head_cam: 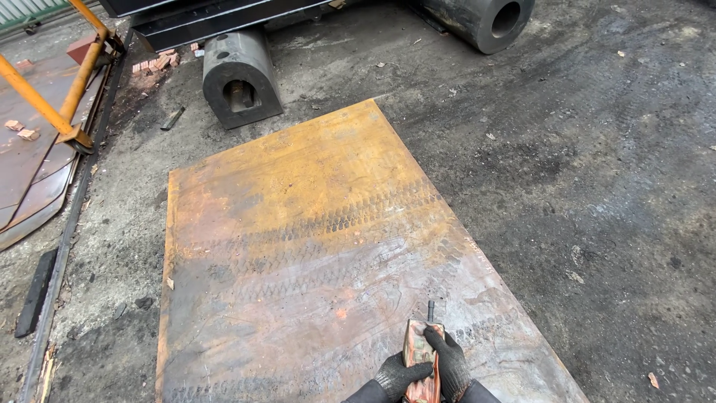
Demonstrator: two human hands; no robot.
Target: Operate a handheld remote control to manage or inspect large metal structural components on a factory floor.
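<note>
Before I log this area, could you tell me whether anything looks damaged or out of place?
The steel plate on the ground is rusty and crossed by tyre tracks. Broken brick pieces lie scattered at the upper left. Both gloved hands hold a worn handheld device.

No packages, labels, signs or screens visible.

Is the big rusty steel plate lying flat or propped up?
Flat: the rusty steel plate lies on the concrete floor, tyre tracks across it.

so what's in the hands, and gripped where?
A worn reddish handheld device with a short black antenna, clasped around its lower body by both gloved hands: left, right.
</note>
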